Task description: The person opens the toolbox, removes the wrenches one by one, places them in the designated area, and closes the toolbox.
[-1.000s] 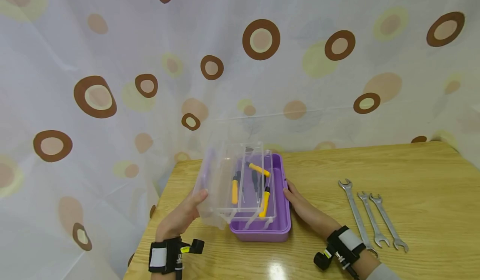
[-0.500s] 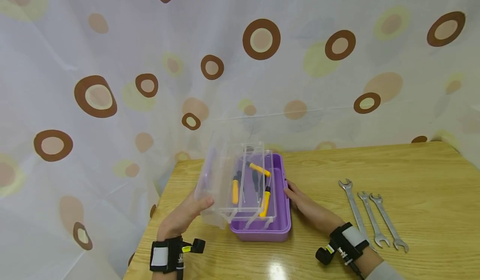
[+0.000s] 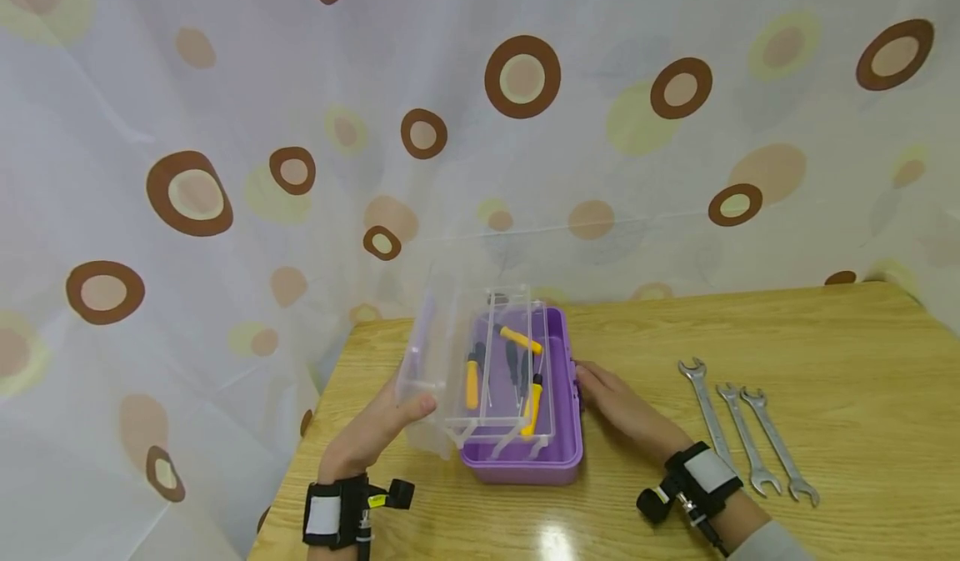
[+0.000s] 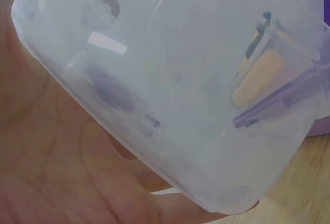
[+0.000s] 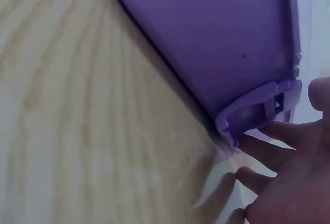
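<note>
A purple toolbox (image 3: 517,473) stands on the table with its clear plastic lid (image 3: 429,361) raised and tilted to the left. My left hand (image 3: 375,429) holds the lid's near left edge, thumb on the front and palm behind it. Clear trays (image 3: 483,421) spread over the box, holding several dark tools and yellow-handled screwdrivers (image 3: 472,384). Beside the box's right wall is my right hand (image 3: 628,411). In the right wrist view, its loosely extended fingers (image 5: 268,152) are right at the purple latch (image 5: 258,108), which hangs down the wall.
To the right lie three open-ended wrenches (image 3: 745,438) side by side on the wooden table (image 3: 637,503). A dotted curtain (image 3: 592,152) hangs behind the table and along its left side. Each wrist wears a strapped camera.
The raised lid has shifted slightly right, and my left hand has gone with it. My right hand has drawn back a little from the box's rim, exposing the latch area.
</note>
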Demonstrator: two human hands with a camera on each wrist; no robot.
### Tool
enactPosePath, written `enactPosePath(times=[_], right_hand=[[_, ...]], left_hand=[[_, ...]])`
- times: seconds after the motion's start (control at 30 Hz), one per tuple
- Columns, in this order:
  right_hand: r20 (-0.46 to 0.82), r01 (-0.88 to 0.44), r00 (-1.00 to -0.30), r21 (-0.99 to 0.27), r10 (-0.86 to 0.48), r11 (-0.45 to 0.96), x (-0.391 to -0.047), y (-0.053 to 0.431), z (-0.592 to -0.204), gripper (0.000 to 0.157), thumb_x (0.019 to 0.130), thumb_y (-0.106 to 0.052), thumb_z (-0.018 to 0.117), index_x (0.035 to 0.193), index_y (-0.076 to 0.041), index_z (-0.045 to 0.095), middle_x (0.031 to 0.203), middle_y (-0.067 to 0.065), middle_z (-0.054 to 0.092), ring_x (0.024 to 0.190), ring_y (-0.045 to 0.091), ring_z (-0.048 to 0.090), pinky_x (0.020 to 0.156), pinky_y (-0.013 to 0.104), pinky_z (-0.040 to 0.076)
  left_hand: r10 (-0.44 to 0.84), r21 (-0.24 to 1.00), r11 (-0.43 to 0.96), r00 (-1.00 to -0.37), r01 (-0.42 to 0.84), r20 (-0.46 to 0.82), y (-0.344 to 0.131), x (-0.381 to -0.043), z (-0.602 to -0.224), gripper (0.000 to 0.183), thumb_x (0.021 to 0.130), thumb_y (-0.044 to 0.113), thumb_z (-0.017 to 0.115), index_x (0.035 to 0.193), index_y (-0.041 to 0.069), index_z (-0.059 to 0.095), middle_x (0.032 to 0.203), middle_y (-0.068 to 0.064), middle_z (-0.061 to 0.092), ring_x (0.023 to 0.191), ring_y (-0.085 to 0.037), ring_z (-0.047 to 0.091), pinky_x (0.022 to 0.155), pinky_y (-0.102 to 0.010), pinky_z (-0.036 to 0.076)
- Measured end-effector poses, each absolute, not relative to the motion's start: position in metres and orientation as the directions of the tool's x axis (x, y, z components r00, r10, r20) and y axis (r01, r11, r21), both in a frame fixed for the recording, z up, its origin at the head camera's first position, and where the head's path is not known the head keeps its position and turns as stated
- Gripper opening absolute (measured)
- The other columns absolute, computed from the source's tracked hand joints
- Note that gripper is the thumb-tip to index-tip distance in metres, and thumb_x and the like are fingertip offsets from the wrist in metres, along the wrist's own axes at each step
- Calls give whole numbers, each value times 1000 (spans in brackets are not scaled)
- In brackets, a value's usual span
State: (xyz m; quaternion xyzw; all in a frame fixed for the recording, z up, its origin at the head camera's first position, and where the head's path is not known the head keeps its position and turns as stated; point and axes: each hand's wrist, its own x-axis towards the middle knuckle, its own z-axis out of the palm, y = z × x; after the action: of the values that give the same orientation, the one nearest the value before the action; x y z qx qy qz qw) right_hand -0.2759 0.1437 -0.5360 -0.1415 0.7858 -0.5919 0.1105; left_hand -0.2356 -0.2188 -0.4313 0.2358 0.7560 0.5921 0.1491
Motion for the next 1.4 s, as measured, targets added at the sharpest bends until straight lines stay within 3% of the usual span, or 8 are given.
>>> enactPosePath(times=[0.13,0.37,0.47,0.57,0.8,1.07,1.23,1.4], right_hand=[[-4,-91,-938,-963,-348,254,-278,147,-531,62,116,-44,29,158,1,40,164,25,39,156,44,26,126,60,20],[7,-108,-930,-962,-368,252,-281,151,-528,59,117,-40,28,153,2,46,158,24,46,151,42,35,125,59,25],[23,-119,-937,-959,-349,257,-282,152,-528,54,117,-36,29,144,6,51,141,23,55,135,38,50,117,54,39],[18,-111,-950,-953,-311,283,-284,152,-528,49,117,-34,33,134,6,55,127,18,56,119,29,52,104,44,44],[-24,-71,-972,-917,-233,393,-283,152,-528,52,114,-40,41,136,4,57,131,19,61,127,34,56,111,52,42],[-45,-39,-974,-933,-221,359,-285,157,-525,51,114,-34,42,136,9,59,129,20,64,121,30,57,105,45,45],[-82,43,-969,-985,-232,168,-287,158,-528,50,114,-31,43,136,13,52,126,20,64,110,17,62,98,32,53],[-131,186,-946,-968,-298,-166,-289,158,-531,50,116,-24,37,143,18,38,129,21,60,106,14,70,99,36,58]], left_hand=[[527,967,199,-850,159,32,-219,-234,-429,90,102,44,62,168,38,1,171,-8,19,148,-37,30,114,-57,36],[515,969,197,-857,147,26,-217,-233,-428,89,104,36,62,168,39,0,175,-4,10,153,-36,23,117,-62,30],[517,969,196,-856,153,31,-215,-233,-428,88,105,34,61,168,39,1,175,-2,8,155,-34,22,118,-61,29],[517,969,197,-856,151,28,-213,-233,-427,87,105,32,61,168,40,2,175,-2,11,154,-34,23,117,-60,32],[518,966,204,-855,160,32,-214,-233,-427,87,105,33,61,168,42,0,175,1,6,156,-32,19,118,-63,29],[521,966,206,-853,155,26,-215,-233,-427,88,105,34,61,168,41,0,175,-2,10,154,-34,23,116,-62,33],[522,964,212,-853,161,28,-215,-233,-428,88,105,35,61,168,41,0,175,-1,9,155,-33,21,117,-63,31],[534,968,179,-844,173,52,-214,-235,-429,90,102,38,66,169,39,6,174,-2,16,154,-34,26,115,-61,34]])
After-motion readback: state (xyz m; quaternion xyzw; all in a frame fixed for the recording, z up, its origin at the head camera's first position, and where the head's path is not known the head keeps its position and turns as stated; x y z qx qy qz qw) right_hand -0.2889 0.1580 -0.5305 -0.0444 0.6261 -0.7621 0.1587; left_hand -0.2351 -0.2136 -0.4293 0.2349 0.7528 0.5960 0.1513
